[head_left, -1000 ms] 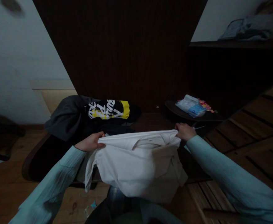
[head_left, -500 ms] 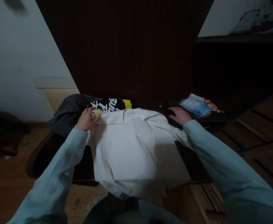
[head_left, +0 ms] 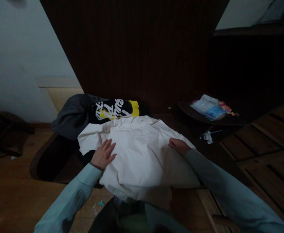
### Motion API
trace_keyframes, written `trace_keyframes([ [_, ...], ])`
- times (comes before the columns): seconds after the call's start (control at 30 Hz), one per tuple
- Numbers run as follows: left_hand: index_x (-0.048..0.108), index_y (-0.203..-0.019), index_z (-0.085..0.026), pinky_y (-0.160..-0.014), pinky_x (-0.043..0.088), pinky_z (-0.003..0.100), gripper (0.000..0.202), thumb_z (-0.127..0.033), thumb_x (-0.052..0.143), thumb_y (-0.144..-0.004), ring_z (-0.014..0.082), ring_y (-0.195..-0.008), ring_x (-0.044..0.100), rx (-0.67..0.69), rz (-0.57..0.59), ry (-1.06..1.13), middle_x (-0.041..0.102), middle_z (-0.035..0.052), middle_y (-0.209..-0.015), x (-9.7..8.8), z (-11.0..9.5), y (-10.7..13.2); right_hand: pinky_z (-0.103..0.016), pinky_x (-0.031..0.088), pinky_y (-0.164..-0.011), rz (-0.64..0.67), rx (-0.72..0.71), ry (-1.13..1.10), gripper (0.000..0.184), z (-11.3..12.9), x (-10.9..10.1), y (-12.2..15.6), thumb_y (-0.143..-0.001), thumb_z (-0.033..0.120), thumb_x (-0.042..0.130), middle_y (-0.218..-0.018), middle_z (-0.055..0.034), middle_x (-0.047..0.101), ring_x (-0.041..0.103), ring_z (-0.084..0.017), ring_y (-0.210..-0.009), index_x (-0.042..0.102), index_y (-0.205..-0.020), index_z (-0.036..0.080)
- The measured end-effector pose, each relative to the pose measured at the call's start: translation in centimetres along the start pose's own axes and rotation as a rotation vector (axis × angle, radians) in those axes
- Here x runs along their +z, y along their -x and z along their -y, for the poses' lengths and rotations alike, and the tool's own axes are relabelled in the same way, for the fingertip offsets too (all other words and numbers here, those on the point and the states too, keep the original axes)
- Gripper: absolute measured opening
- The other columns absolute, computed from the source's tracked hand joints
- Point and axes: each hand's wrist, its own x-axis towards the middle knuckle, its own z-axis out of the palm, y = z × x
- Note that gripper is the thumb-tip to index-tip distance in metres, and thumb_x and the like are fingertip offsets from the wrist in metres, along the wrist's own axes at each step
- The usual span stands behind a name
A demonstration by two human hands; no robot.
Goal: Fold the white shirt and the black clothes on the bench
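A white shirt (head_left: pixel 139 152) lies spread on a low dark wooden table (head_left: pixel 47 158), its collar end toward the far wall. My left hand (head_left: pixel 103 154) rests flat on the shirt's left side with fingers stretched out. My right hand (head_left: pixel 178 145) lies on the shirt's right side, fingers flat against the cloth. Both arms wear light blue sleeves.
A dark grey garment (head_left: pixel 71 115) and a black one with white and yellow print (head_left: pixel 116 109) lie behind the shirt. A small dark round table (head_left: pixel 197 117) at the right holds a plastic packet (head_left: pixel 208 106). Wooden slats (head_left: pixel 260 139) run along the right.
The shirt went from being held up by its shoulders to lying flat on the table. Both hands let go of the shoulders and drew back onto the shirt's middle.
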Motion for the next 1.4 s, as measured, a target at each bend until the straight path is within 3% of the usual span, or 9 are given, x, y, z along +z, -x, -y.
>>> trace_keyframes([
  [0.17,0.050,-0.118,-0.022,-0.090,0.037,0.038,0.049,-0.048,0.040,-0.078,0.0248,-0.118,0.042,0.048,0.191,0.022,0.045,0.0090,-0.130,-1.7,0.6,1.4,-0.022,0.035,-0.059,0.198,-0.024,0.038,0.010,-2.2,-0.5,1.2,-0.074,0.025,0.047,-0.070,-0.0011,0.058,0.051,-0.013,-0.066,0.052,-0.069,0.018],
  [0.33,0.067,-0.083,-0.018,-0.067,0.045,0.037,0.045,-0.046,0.032,-0.082,0.0260,-0.075,0.062,-0.077,0.510,-0.088,0.067,0.0124,-0.080,-5.3,-0.9,-0.2,-0.022,0.036,-0.055,0.345,0.055,0.108,0.003,-1.6,-1.4,2.3,-0.065,0.019,0.055,-0.068,-0.0009,0.060,0.053,-0.014,-0.064,0.058,-0.066,0.019],
  [0.53,0.063,-0.083,-0.019,-0.062,0.043,0.032,0.036,-0.038,0.033,-0.083,0.0250,-0.078,0.061,-0.006,0.363,-0.038,0.066,0.0110,-0.081,-3.7,-5.9,-5.4,-0.023,0.040,-0.063,0.018,0.049,0.074,0.022,3.4,-2.1,-0.9,-0.076,0.034,0.047,-0.076,-0.0011,0.063,0.057,-0.015,-0.074,0.059,-0.090,0.023],
  [0.73,0.039,-0.122,-0.017,-0.072,0.045,0.033,0.045,-0.035,0.040,-0.081,0.0235,-0.089,0.059,-0.107,0.159,0.140,0.063,0.0113,-0.096,-1.6,-6.8,-6.9,-0.030,0.042,-0.077,-0.081,0.177,0.020,0.040,2.9,-1.7,-3.1,-0.077,0.038,0.044,-0.095,-0.0070,0.064,0.058,-0.021,-0.090,0.053,-0.111,0.019],
  [0.83,0.018,-0.132,-0.007,-0.092,0.037,0.039,0.072,-0.035,0.050,-0.075,0.0280,-0.119,0.038,-0.027,-0.129,0.210,0.041,0.0194,-0.128,-1.2,-6.5,-7.6,-0.041,0.030,-0.094,-0.410,0.143,0.031,0.067,2.9,-1.5,-3.3,-0.075,0.044,0.047,-0.132,-0.0146,0.039,0.034,-0.028,-0.122,0.027,-0.132,0.014],
  [0.9,0.022,-0.130,-0.005,-0.099,0.031,0.042,0.070,-0.034,0.051,-0.074,0.0297,-0.126,0.025,0.042,-0.233,0.219,0.030,0.0204,-0.135,-1.0,-6.6,-8.2,-0.045,0.023,-0.099,-0.457,0.107,0.057,0.072,3.2,-1.2,-3.3,-0.075,0.044,0.046,-0.141,-0.0143,0.022,0.019,-0.029,-0.129,0.020,-0.135,0.014],
  [1.07,0.048,-0.111,-0.015,-0.091,0.041,0.034,0.032,-0.023,0.035,-0.083,0.0203,-0.108,0.047,0.161,-0.090,0.252,0.053,0.0115,-0.112,0.5,-7.5,-9.0,-0.040,0.023,-0.101,-0.223,0.135,0.127,0.061,4.1,1.1,-3.0,-0.078,0.042,0.044,-0.141,-0.0141,0.022,0.022,-0.028,-0.128,0.032,-0.131,0.013],
  [1.23,0.045,-0.117,-0.009,-0.095,0.032,0.043,0.042,-0.032,0.038,-0.083,0.0275,-0.116,0.040,0.062,-0.072,0.107,0.046,0.0174,-0.124,2.2,-7.3,-8.8,-0.045,0.024,-0.100,-0.301,0.251,0.147,0.060,4.3,4.3,-2.3,-0.079,0.051,0.038,-0.142,-0.0107,0.023,0.022,-0.030,-0.128,0.033,-0.131,0.020],
  [1.4,0.049,-0.111,-0.010,-0.087,0.037,0.042,0.045,-0.043,0.035,-0.082,0.0281,-0.102,0.052,-0.070,0.010,-0.008,0.056,0.0161,-0.112,0.1,-6.0,-8.2,-0.037,0.030,-0.099,-0.413,0.183,0.057,0.046,0.3,3.6,-1.6,-0.083,0.035,0.035,-0.132,-0.0105,0.041,0.036,-0.023,-0.122,0.043,-0.124,0.016],
])
